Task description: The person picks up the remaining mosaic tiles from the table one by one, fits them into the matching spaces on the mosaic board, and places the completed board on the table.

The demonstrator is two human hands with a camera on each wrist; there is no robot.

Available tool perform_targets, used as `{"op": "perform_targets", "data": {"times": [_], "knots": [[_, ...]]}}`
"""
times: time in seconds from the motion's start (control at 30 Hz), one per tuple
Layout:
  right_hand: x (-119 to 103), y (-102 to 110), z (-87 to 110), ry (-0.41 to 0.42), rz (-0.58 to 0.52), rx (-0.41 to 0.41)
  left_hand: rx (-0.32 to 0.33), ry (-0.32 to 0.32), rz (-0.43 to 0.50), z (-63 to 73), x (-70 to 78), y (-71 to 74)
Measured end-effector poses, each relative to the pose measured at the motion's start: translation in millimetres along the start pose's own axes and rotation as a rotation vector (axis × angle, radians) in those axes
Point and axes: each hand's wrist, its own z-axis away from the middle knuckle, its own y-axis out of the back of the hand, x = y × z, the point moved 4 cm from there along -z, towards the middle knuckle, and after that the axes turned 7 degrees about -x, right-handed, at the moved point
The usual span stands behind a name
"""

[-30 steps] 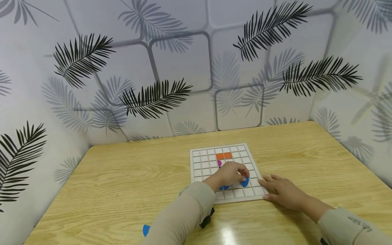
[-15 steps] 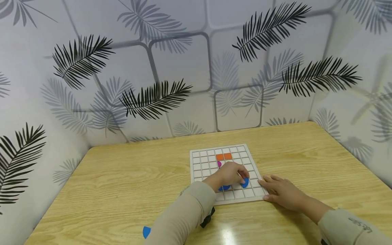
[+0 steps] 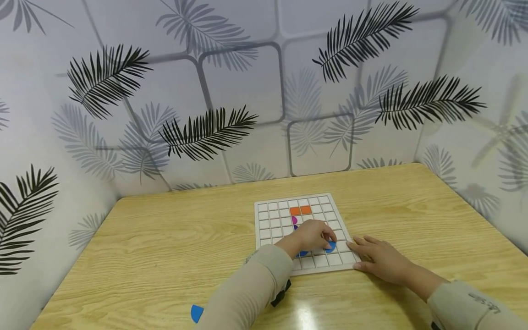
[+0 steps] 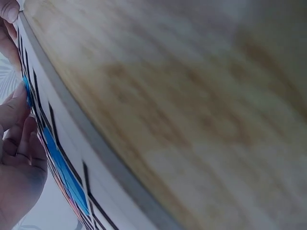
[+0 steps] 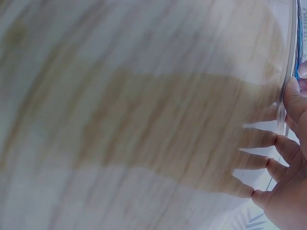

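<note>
A white grid board (image 3: 262,224) lies on the wooden table. Over its lower middle, my left hand (image 3: 310,234) pinches a blue rounded tile (image 3: 332,248) between thumb and fingers, in a square of the grid. Another blue shape (image 3: 303,253) sits on the board, partly hidden beneath that wrist; the left wrist view shows blue (image 4: 64,165) there too. Two orange square tiles (image 3: 300,210) and a magenta half-round tile (image 3: 294,220) lie farther up. My right hand (image 3: 379,259) rests with spread fingers at the board's right edge, partly on the table.
A loose blue quarter-circle tile (image 3: 196,313) lies on the table (image 3: 165,247) near the front, beside the left sleeve (image 3: 251,288). Behind the table stands a wall (image 3: 251,146) covered with a leaf pattern.
The blue tile under the left fingertips has turned a little, its rounded edge now facing more toward the lower right. The right hand stays in place.
</note>
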Motion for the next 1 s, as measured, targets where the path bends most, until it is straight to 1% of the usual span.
{"op": "perform_targets", "data": {"times": [0.13, 0.33, 0.47, 0.6, 0.77, 1.0], "knots": [[-0.4, 1.1, 0.2, -0.003, -0.003, 0.000, 0.008, 0.007, 0.021, 0.1, -1.2, -0.7], [-1.3, 1.7, 0.1, -0.009, -0.011, -0.008, 0.002, 0.023, 0.020, 0.6, -1.0, -0.9], [-2.3, 2.3, 0.3, -0.013, -0.024, -0.018, -0.006, 0.028, -0.013, 3.2, 2.6, 0.3], [-2.9, 2.3, 0.2, -0.020, -0.035, -0.023, -0.005, 0.016, -0.047, 7.6, 6.8, 1.3], [-1.6, 1.2, -0.2, -0.022, -0.028, -0.021, 0.028, -0.002, -0.060, 8.5, 7.5, -0.2], [-2.2, 0.2, 0.1, 0.004, -0.018, -0.003, 0.078, 0.004, -0.069, 8.8, 7.7, -4.8]]}}
